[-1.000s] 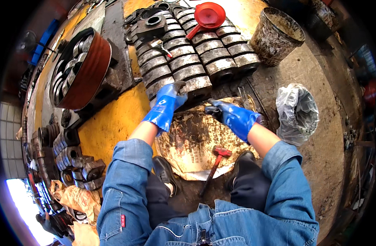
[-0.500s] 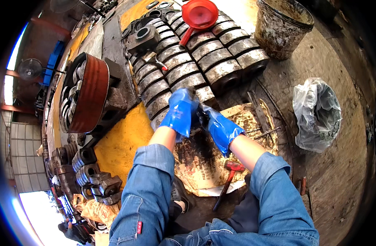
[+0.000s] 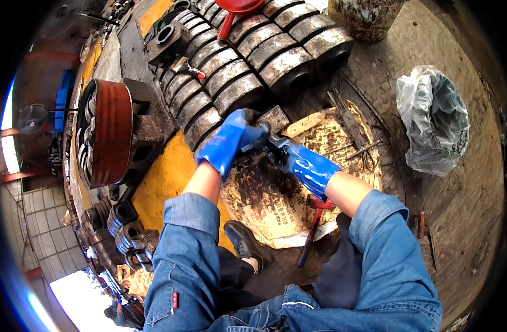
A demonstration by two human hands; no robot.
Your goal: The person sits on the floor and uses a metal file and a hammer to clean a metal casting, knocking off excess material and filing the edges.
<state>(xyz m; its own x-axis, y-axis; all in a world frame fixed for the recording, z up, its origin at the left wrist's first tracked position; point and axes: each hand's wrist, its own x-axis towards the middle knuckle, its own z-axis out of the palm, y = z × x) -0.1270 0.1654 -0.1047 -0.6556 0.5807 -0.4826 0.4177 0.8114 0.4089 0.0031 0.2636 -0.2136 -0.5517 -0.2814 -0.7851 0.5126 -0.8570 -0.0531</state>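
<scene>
Both my hands wear long blue rubber gloves and meet in front of the nearest rows of metal rings. My left hand [image 3: 238, 133] is closed, its fingers curled over at the end of a row. Close against it, my right hand [image 3: 298, 157] is closed too, with black grease on its fingers. Whatever they grip is dark and mostly hidden between the gloves. A short grey metal piece [image 3: 274, 119] lies just beyond the fingers. Below them a grease-stained paper sack [image 3: 275, 218] is spread on the floor. A red-headed hammer [image 3: 319, 206] rests at its edge, beneath my right forearm.
Rows of thick metal rings [image 3: 226, 72] fill the far middle, with a red pan [image 3: 239, 4] and a red-tipped brush [image 3: 187, 67] on top. A rust-red drum [image 3: 112, 133] stands left. Right are a plastic-lined bin [image 3: 430, 122] and a dirty bucket [image 3: 364, 19]. Metal rods [image 3: 364, 149] lie nearby.
The view has tilted, so the rings, pan and bucket sit higher in it and my left shoe shows more. My hands remain together, shifted slightly apart in angle.
</scene>
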